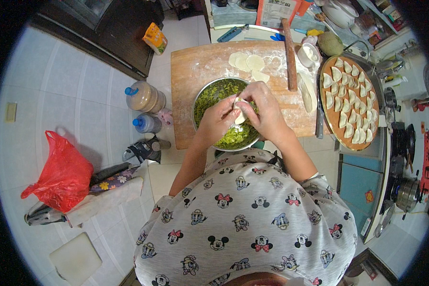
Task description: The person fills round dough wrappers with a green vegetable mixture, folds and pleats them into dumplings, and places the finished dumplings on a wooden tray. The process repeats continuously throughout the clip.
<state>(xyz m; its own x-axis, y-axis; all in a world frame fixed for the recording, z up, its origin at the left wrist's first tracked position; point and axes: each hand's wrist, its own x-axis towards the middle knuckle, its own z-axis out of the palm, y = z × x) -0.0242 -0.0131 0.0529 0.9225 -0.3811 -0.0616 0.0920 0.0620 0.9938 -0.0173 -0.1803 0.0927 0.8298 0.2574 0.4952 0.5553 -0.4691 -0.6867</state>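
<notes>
Over a metal bowl of chopped green filling [236, 137], my left hand [218, 119] and my right hand [266, 111] pinch one folded dough wrapper [240, 116] between their fingers. Whether filling lies inside the wrapper is hard to see. Beyond the bowl, several flat round wrappers [254, 63] lie on the floured wooden board [186, 68]. A wooden rolling pin [290, 57] and a long piece of dough [306, 93] are to the right. Many half-moon dumplings [352, 96] sit on a round tray [327, 118] right of the board.
A knife [319, 119] lies at the board's right edge. A white cup of flour [308, 54] and a melon [330, 43] are at the back right. Large water bottles [148, 98] stand on the floor at left, and a red plastic bag [62, 171] rests nearer me. A pot [407, 195] is far right.
</notes>
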